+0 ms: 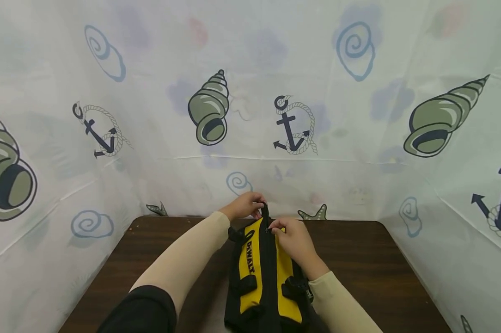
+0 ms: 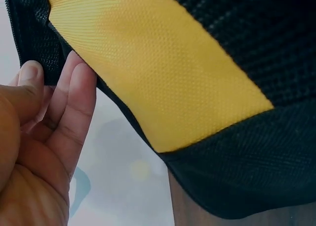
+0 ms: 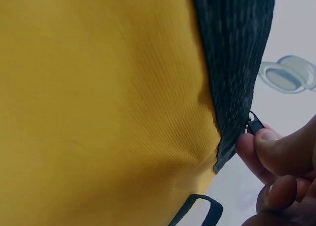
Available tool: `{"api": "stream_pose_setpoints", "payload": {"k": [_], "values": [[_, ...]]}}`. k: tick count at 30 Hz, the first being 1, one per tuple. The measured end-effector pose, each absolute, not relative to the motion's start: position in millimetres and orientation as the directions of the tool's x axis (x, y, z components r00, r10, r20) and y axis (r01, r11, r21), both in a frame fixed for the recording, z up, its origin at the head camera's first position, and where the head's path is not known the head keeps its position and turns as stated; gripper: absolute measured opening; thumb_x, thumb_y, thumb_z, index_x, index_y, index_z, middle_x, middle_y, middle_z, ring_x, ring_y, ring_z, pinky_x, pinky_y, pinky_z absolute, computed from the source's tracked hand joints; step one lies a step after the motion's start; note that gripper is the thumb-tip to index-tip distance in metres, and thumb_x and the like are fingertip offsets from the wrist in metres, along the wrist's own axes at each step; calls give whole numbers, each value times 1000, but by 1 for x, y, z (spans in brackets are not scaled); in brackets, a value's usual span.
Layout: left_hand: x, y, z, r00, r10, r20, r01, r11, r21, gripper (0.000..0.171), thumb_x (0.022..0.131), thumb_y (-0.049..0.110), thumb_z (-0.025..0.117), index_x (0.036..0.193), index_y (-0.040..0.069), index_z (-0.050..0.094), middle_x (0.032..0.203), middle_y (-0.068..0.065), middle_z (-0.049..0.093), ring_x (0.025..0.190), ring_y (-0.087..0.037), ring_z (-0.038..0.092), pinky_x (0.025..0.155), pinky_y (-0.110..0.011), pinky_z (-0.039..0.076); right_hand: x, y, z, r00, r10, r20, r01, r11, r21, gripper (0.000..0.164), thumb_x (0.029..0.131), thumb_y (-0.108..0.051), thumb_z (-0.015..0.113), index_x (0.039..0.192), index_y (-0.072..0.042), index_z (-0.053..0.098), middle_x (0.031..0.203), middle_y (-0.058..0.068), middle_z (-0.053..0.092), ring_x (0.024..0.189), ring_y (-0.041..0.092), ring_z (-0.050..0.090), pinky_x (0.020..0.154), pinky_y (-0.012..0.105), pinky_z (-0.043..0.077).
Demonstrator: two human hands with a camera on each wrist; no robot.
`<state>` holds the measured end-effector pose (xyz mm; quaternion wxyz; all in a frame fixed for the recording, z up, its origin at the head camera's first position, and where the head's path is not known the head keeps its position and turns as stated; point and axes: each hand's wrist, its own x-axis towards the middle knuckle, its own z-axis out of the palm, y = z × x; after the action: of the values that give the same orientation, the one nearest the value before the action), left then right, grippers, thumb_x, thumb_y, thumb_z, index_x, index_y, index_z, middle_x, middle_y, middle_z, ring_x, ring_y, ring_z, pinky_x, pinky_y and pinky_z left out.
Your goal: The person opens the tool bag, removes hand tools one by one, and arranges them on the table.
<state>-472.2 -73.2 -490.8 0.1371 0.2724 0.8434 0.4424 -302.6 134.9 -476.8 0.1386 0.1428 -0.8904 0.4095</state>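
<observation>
A yellow and black tool bag [image 1: 247, 266] with DEWALT lettering lies lengthwise on the table, a black zipper strip running along its top. At its far end my left hand [image 1: 247, 206] pinches the black fabric end of the zipper strip [image 2: 42, 43] between thumb and fingers. My right hand [image 1: 294, 238] is just nearer, at the right of the strip. In the right wrist view its thumb and forefinger pinch the small black zipper pull [image 3: 256, 124] at the strip's edge. Black handles [image 1: 294, 287] lie against the bag's sides.
The dark brown wooden table [image 1: 350, 259] reaches back to a white curtain [image 1: 250, 41] printed with shells and anchors, which surrounds it on three sides. A black loop [image 3: 212, 211] shows at the bag's lower edge in the right wrist view.
</observation>
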Motion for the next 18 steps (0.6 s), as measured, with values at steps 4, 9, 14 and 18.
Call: {"api": "stream_pose_setpoints", "payload": {"k": [4,9,14,18], "values": [[-473,-74,-490,-811,585,3,339,466,817,14,114,8,56,118,6,70,109,-12,74,77,-17,76,77,-34,67,-283,137,-477,-909,-170,382,-399,622,-674,12,103,-10,76,97,-20,80,94,-7,75,74,7,63,69,25,54],[-470,-76,-487,-811,585,-18,327,478,815,15,115,7,54,118,6,69,108,-12,74,77,-17,75,77,-34,67,-258,139,-477,-901,-205,383,-424,606,-673,14,101,-6,77,97,-20,79,94,-10,74,81,4,66,75,24,58],[-467,-73,-481,-810,586,-14,340,490,803,15,115,7,54,119,5,68,110,-14,74,79,-20,76,79,-36,67,-240,145,-475,-911,-231,340,-409,601,-686,17,101,-6,76,97,-23,79,95,-13,73,70,6,56,67,23,51],[-469,-72,-480,-807,591,-15,346,492,799,15,115,6,54,119,4,68,110,-14,74,80,-22,76,81,-37,68,-225,150,-475,-918,-264,297,-397,583,-709,17,102,-9,76,98,-25,79,95,-15,71,66,7,52,64,24,50]]}}
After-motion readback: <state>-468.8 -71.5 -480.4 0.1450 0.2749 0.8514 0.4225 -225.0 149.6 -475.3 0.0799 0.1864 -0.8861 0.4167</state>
